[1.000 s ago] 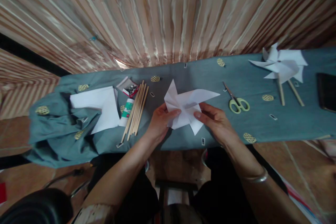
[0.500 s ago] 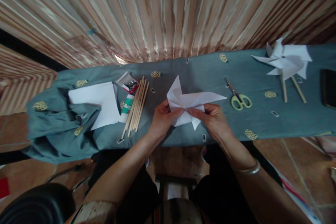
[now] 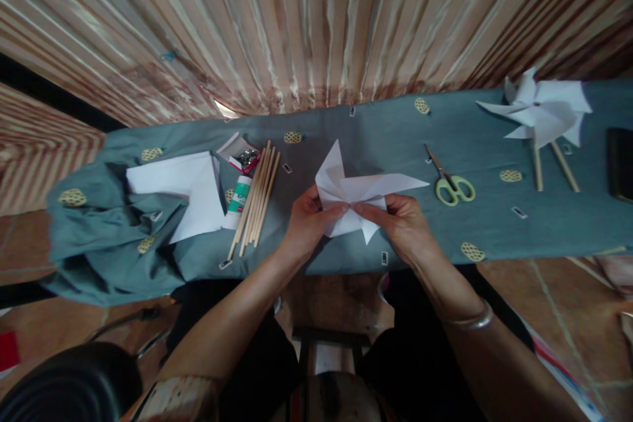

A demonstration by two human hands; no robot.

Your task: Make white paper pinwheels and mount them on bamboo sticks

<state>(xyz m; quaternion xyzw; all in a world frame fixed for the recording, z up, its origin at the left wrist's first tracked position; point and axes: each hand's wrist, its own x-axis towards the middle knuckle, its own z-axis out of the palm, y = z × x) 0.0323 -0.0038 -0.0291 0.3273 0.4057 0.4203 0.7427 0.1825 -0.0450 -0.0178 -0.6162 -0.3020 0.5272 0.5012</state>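
Observation:
A white paper pinwheel (image 3: 341,188) with folded, pointed blades is held between my two hands, low over the cloth. My left hand (image 3: 309,219) grips its left side, the thumb pressed near the centre and the fingers behind the paper. From the right, my right hand (image 3: 399,221) pinches it the same way, its thumb tip almost meeting the other at the middle. Whatever lies under the thumbs is hidden. Right of my hands lie scissors (image 3: 449,181) with green handles. Several wooden sticks (image 3: 258,201) lie to the left.
Beside the sticks are a glue stick (image 3: 238,203) and an open box of small metal pins (image 3: 244,158). White paper sheets (image 3: 200,204) lie farther left on the grey-green tablecloth (image 3: 356,138). Paper pinwheels on sticks (image 3: 546,112) and a dark object (image 3: 620,165) are at the right.
The view has shifted very slightly. Both hands keep their hold on the pinwheel, with no other clear change.

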